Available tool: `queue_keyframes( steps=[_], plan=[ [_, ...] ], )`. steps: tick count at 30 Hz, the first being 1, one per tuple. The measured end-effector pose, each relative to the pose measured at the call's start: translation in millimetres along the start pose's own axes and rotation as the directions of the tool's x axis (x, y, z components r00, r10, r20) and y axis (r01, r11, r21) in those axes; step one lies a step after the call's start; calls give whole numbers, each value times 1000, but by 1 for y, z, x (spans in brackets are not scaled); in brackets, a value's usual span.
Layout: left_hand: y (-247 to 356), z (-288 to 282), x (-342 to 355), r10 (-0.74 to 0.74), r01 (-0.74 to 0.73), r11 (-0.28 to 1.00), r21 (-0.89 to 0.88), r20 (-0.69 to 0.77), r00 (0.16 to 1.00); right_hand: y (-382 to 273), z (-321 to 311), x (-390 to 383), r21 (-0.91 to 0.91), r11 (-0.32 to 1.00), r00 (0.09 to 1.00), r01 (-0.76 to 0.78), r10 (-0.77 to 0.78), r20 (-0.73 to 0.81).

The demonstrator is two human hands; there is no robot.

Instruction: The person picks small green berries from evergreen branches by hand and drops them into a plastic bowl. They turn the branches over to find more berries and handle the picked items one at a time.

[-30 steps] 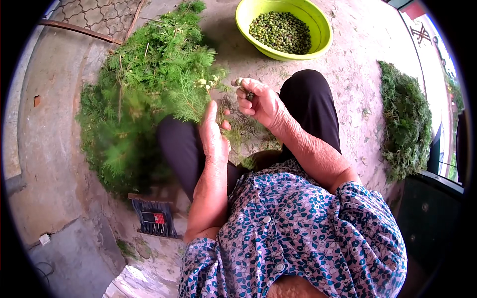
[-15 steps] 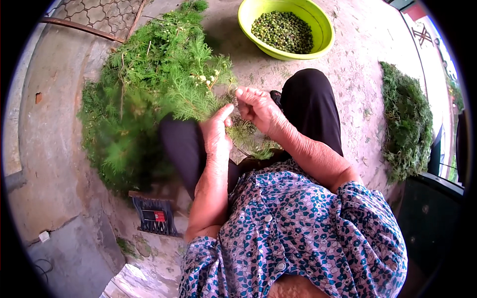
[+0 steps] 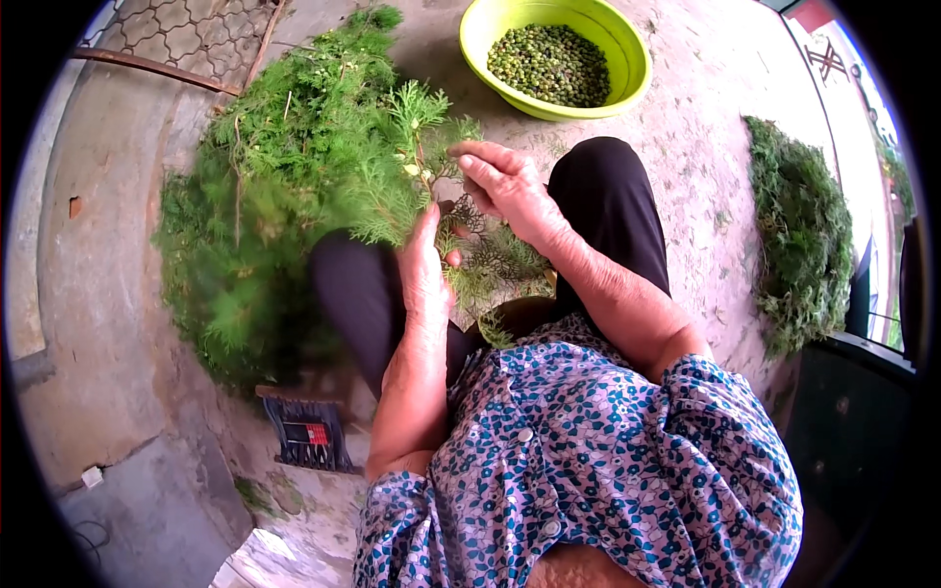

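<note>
My left hand (image 3: pixel 427 260) grips a leafy conifer sprig (image 3: pixel 377 191), which rises above my thumb and has pale green cones (image 3: pixel 412 168) on its stem. My right hand (image 3: pixel 505 186) is closed beside the top of the sprig, fingertips near the twigs; what they hold is hidden. Both hands are between my dark-trousered knees. A big pile of green cut branches (image 3: pixel 270 196) lies to my left. Beyond my hands stands a lime green plastic basin (image 3: pixel 629 64) holding many small green and brown cones (image 3: pixel 544 69).
A darker heap of greenery (image 3: pixel 794 230) lies at the right beside a dark green panel (image 3: pixel 843 441). A small dark slatted item (image 3: pixel 302 426) rests by my left leg. A rusty metal bar (image 3: pixel 147 66) crosses the upper left floor (image 3: pixel 108 245), near patterned paving (image 3: pixel 191 29).
My right hand first moved down, its held cones passing out of sight, and has since risen slightly along the sprig with fingers more curled over. The sprig in my left hand has shifted and tilted.
</note>
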State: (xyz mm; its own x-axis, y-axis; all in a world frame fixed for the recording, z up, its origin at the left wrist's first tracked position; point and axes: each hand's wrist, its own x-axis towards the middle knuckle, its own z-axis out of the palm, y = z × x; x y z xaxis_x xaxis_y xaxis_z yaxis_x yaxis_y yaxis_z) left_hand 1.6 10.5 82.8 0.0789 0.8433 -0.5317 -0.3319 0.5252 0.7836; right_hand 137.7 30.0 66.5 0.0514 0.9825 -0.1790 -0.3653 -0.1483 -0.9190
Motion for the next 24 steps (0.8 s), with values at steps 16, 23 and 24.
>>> queue_keyframes(
  steps=[16,23,24],
  plan=[
    [-9,5,-1,45,-42,995,88,-25,999,23,5,2,94,996,976,-2,22,-216],
    [-11,-3,1,18,-18,1000,1,-61,998,15,-14,12,382,924,972,-30,116,-204],
    [-12,-5,1,18,-18,1000,2,-62,998,14,-17,12,456,887,973,-71,161,-163]
  ],
)
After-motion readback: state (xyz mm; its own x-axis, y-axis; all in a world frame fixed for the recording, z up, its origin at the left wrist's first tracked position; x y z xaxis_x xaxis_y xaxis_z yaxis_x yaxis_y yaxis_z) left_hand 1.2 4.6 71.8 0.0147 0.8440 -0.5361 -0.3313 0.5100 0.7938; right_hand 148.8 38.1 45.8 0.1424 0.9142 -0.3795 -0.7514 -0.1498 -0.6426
